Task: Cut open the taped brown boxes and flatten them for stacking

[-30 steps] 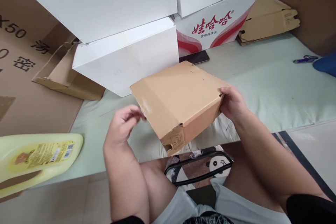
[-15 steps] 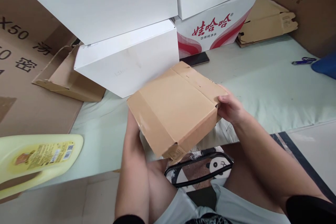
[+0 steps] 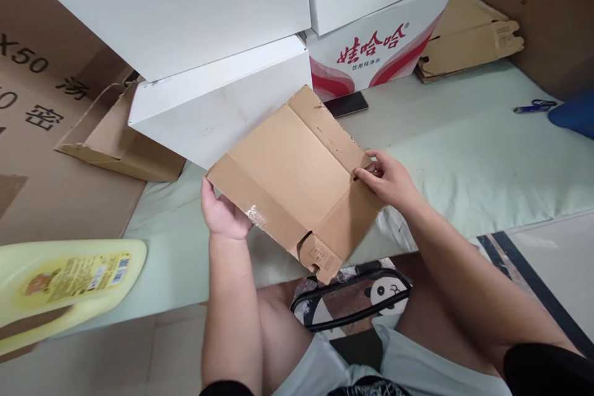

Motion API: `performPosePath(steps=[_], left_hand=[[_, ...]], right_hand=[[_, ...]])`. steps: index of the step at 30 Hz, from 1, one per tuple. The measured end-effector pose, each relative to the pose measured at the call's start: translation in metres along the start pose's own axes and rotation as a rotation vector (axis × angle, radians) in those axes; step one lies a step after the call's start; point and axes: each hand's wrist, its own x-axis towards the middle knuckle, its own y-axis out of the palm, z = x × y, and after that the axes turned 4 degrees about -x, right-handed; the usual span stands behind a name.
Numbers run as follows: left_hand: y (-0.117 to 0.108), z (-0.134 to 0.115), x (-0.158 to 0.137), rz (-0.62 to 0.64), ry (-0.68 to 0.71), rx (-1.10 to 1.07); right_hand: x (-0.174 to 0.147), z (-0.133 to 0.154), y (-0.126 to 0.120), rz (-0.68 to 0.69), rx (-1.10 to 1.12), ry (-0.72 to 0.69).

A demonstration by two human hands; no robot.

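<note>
Between my hands is a brown cardboard box [image 3: 290,164], flattened out, with creased side flaps and a small printed tab at its near corner. My left hand [image 3: 225,210] holds its left edge, the thumb at the corner and the other fingers hidden beneath. On the right side my right hand [image 3: 383,176] grips the cardboard near a fold, thumb on top and index finger bent over the edge. The sheet is tilted above my lap and the front of the green-covered surface [image 3: 464,148]. A strip of clear tape shines on its left flap.
White boxes [image 3: 218,105] stand stacked behind, beside a red-and-white printed carton [image 3: 371,55]. A dark phone [image 3: 348,104] lies before it. Folded cardboard [image 3: 468,37] and a blue-handled tool [image 3: 534,106] are to the right. A yellow jug [image 3: 69,284] lies at left. A panda-print bag [image 3: 352,300] sits between my legs.
The cardboard has opened from a folded box shape to a flatter sheet. My left hand has come into view at its left edge; my right hand has shifted left.
</note>
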Motion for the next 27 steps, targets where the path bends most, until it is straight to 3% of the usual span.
performPosePath(steps=[3, 8, 13, 16, 17, 19, 22, 25, 27], left_hand=[[0.003, 0.000, -0.004, 0.005, -0.102, -0.092], [0.009, 0.006, -0.006, -0.125, -0.211, -0.064], [0.004, 0.001, -0.004, -0.140, -0.003, -0.062], [-0.002, -0.003, 0.000, -0.186, 0.083, -0.102], [-0.004, -0.004, 0.001, -0.200, 0.094, -0.124], [-0.005, -0.003, 0.001, -0.213, 0.104, -0.163], [0.001, 0.001, -0.002, -0.155, 0.061, -0.176], [0.010, 0.005, -0.011, 0.000, -0.113, -0.126], [0.016, 0.007, -0.016, 0.143, -0.263, -0.040]], right_hand=[[0.002, -0.004, 0.001, -0.020, -0.060, -0.003], [0.002, -0.006, 0.001, -0.002, -0.076, 0.013], [0.002, -0.007, 0.002, -0.132, -0.008, -0.030], [0.001, -0.007, -0.002, -0.245, 0.161, -0.023], [-0.002, -0.006, -0.005, -0.213, 0.274, 0.002], [-0.014, -0.005, -0.008, -0.020, 0.514, 0.069], [-0.049, -0.006, -0.011, 0.252, 0.645, 0.159], [-0.095, -0.015, -0.011, 0.209, 0.602, 0.206], [-0.122, -0.027, -0.017, 0.073, 0.532, 0.239]])
